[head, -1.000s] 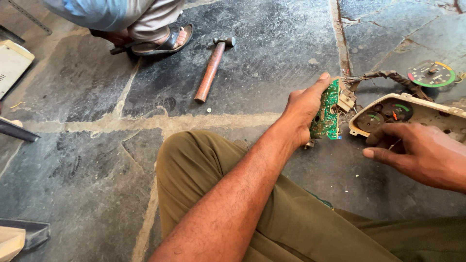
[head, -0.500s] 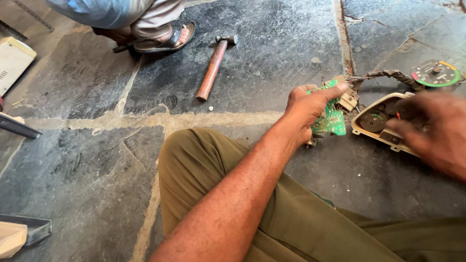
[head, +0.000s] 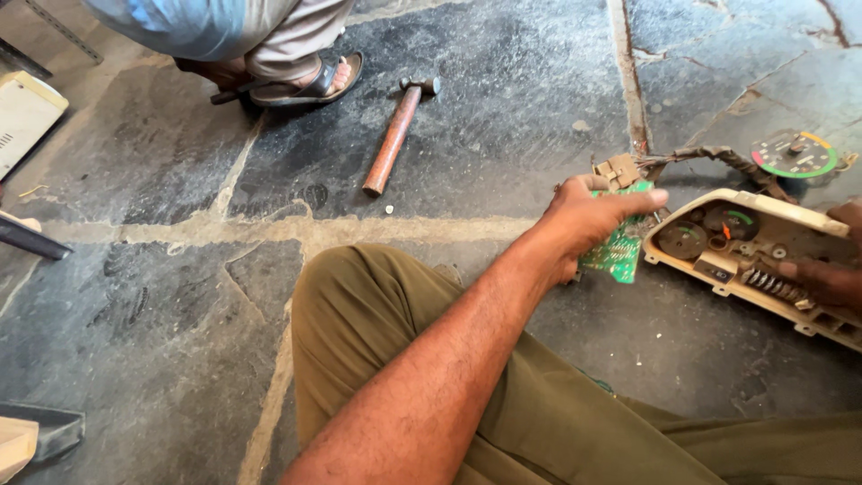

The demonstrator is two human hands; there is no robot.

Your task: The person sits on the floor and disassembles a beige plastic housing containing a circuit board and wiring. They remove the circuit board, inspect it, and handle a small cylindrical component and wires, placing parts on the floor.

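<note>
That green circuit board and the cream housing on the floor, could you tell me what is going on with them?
A person sitting on the stone floor holds a green circuit board in the left hand. The right hand rests on a cream gauge housing beside it. A hammer lies apart, near another person's sandalled foot.

So the left hand [head: 588, 224] reaches across the knee [head: 359, 296] and grips a circuit board [head: 620, 251], which sits just left of the instrument cluster housing [head: 763, 260] on the stone floor [head: 162, 296]. The right hand [head: 831, 274] rests on that housing at the right edge. A loose gauge dial [head: 795, 154] lies behind it. The hammer [head: 392, 136] lies further left and back, and another person's sandalled foot [head: 310, 83] is left of the hammer head.
</note>
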